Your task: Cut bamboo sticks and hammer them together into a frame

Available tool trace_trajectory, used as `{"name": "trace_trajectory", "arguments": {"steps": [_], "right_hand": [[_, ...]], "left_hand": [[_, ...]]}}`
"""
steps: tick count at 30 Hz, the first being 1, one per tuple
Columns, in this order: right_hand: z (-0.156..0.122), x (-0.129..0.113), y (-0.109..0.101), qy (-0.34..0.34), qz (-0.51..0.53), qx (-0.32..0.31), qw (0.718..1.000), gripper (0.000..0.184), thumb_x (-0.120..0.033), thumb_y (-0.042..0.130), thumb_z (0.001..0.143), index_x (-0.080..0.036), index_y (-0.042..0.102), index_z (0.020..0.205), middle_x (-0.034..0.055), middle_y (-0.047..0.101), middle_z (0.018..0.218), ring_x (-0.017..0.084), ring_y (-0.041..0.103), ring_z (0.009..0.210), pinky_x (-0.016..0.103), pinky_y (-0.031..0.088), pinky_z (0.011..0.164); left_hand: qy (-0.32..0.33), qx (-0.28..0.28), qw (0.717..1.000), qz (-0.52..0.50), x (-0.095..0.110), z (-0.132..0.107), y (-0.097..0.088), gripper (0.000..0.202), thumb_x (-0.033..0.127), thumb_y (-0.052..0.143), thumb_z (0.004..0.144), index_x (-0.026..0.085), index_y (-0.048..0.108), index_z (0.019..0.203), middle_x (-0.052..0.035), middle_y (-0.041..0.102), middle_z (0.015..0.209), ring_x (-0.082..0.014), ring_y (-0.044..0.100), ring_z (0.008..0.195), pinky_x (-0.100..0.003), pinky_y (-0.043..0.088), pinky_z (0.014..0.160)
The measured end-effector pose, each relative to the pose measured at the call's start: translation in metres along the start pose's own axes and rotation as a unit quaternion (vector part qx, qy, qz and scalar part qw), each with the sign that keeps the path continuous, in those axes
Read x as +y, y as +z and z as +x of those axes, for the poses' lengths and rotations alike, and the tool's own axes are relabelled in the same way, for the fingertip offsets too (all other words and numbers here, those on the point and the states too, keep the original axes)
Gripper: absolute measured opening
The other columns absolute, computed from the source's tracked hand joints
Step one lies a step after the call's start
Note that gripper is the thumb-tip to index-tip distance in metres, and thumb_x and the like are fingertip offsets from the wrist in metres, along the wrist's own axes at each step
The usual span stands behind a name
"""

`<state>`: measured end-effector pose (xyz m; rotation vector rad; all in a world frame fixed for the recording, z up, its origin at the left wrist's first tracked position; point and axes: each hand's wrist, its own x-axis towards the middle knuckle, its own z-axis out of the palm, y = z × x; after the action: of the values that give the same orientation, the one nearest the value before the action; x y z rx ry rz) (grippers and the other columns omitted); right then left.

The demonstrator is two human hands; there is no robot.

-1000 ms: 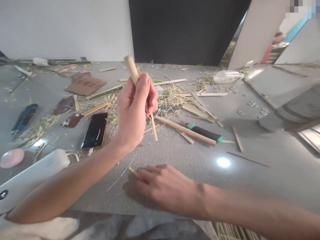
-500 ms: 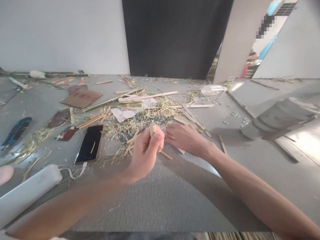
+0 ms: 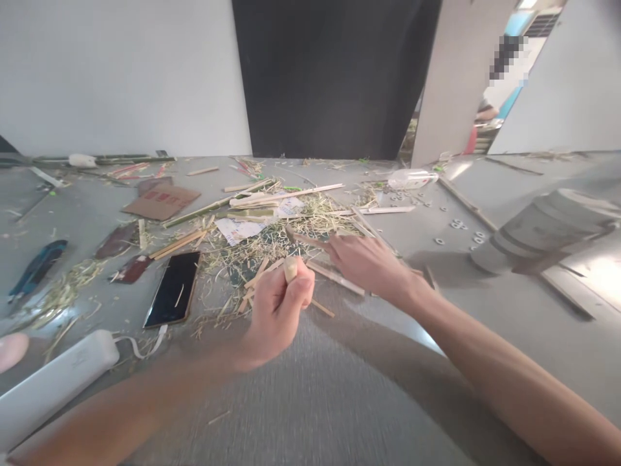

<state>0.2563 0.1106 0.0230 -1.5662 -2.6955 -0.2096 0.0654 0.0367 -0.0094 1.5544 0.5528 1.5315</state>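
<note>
My left hand point(image 3: 279, 310) is closed in a fist around a pale bamboo stick point(image 3: 290, 268); its blunt end sticks up past my thumb and a thin end pokes out to the right near the table. My right hand point(image 3: 365, 262) reaches forward over a pile of bamboo shavings point(image 3: 272, 239), fingers stretched out, the index finger touching a bamboo strip point(image 3: 299, 238). Nothing is gripped in it. Another flat bamboo strip point(image 3: 334, 277) lies just under that hand.
A black phone point(image 3: 174, 288) lies left of my left hand, a white power bank point(image 3: 53, 382) with a cable at the near left. Cardboard point(image 3: 162, 202), a blue knife point(image 3: 36, 268), metal washers point(image 3: 456, 225) and a grey roll point(image 3: 543, 230) lie around the grey table.
My left hand has come down from held high to low over the table. My right hand left the near table edge and reached forward into the shavings. The view tilted up.
</note>
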Motion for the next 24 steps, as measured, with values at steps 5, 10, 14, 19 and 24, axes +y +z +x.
{"name": "trace_trajectory", "arguments": {"steps": [5, 10, 14, 19, 24], "right_hand": [[-0.01, 0.033, -0.056, 0.017, 0.068, 0.061, 0.996, 0.043, -0.05, 0.032, 0.108, -0.022, 0.057, 0.088, -0.0004, 0.056, 0.064, 0.013, 0.044, 0.052, 0.029, 0.028, 0.056], [-0.033, 0.03, -0.108, 0.001, 0.035, 0.214, 0.976, 0.036, -0.051, 0.042, 0.106, -0.026, 0.061, 0.09, -0.0033, 0.056, 0.064, 0.012, 0.044, 0.054, 0.029, 0.034, 0.061], [-0.05, 0.011, -0.126, -0.015, 0.051, 0.32, 0.946, 0.039, -0.051, 0.045, 0.105, -0.025, 0.061, 0.081, -0.0062, 0.043, 0.053, 0.01, 0.035, 0.048, 0.026, 0.032, 0.053], [-0.067, -0.001, -0.13, -0.036, 0.038, 0.327, 0.943, 0.038, -0.053, 0.05, 0.102, -0.027, 0.062, 0.078, -0.0067, 0.041, 0.048, 0.011, 0.036, 0.045, 0.029, 0.029, 0.049], [-0.075, 0.003, -0.128, -0.045, 0.004, 0.31, 0.95, 0.038, -0.06, 0.049, 0.1, -0.03, 0.067, 0.084, -0.0062, 0.05, 0.052, 0.012, 0.043, 0.046, 0.031, 0.029, 0.05]], "left_hand": [[-0.02, -0.002, 1.0, -0.009, -0.002, 0.003, -0.007, 0.043, 0.04, 0.043, 0.109, 0.02, 0.039, 0.071, 0.0058, 0.032, 0.059, -0.0077, 0.032, 0.051, -0.027, 0.024, 0.048], [-0.016, -0.005, 1.0, -0.001, -0.002, 0.003, -0.008, 0.042, 0.036, 0.046, 0.108, 0.02, 0.039, 0.069, 0.0056, 0.034, 0.059, -0.0079, 0.033, 0.052, -0.026, 0.027, 0.048], [-0.01, -0.008, 1.0, 0.002, -0.003, 0.004, -0.008, 0.04, 0.034, 0.043, 0.108, 0.021, 0.039, 0.07, 0.0055, 0.035, 0.058, -0.0083, 0.035, 0.051, -0.026, 0.028, 0.047], [0.001, 0.002, 1.0, 0.009, -0.004, 0.002, -0.008, 0.04, 0.034, 0.047, 0.107, 0.021, 0.037, 0.071, 0.0053, 0.037, 0.06, -0.0081, 0.035, 0.051, -0.026, 0.027, 0.046], [0.002, 0.004, 1.0, 0.019, -0.005, 0.001, -0.008, 0.04, 0.034, 0.048, 0.106, 0.021, 0.039, 0.07, 0.0054, 0.037, 0.059, -0.0078, 0.036, 0.051, -0.025, 0.028, 0.046]]}}
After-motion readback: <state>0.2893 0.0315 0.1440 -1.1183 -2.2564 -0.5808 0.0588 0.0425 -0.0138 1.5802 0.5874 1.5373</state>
